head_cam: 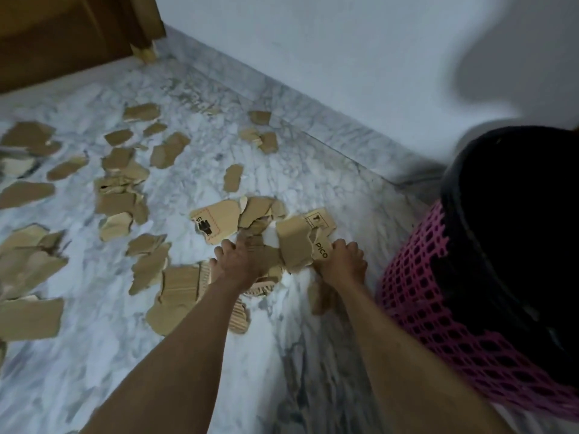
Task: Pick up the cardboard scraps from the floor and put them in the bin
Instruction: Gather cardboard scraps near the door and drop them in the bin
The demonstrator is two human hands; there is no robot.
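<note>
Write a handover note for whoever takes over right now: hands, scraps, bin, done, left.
Left hand: fingers spread, pressing down on a cluster of cardboard scraps on the marble floor; no firm grip visible.
Right hand: fingers curled round the scrap printed "PICO", beside the same cluster.
Bin: pink mesh basket with a black liner, right of the hands; contents not visible.
Done: cannot tell how much is binned.
Left: lift this cluster into the basket, then clear the many scraps scattered to the left and toward the wall.

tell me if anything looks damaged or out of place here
Torn cardboard scraps litter the marble floor, none visibly in the pink bin. The wooden furniture's foot at top left looks chipped.
</note>
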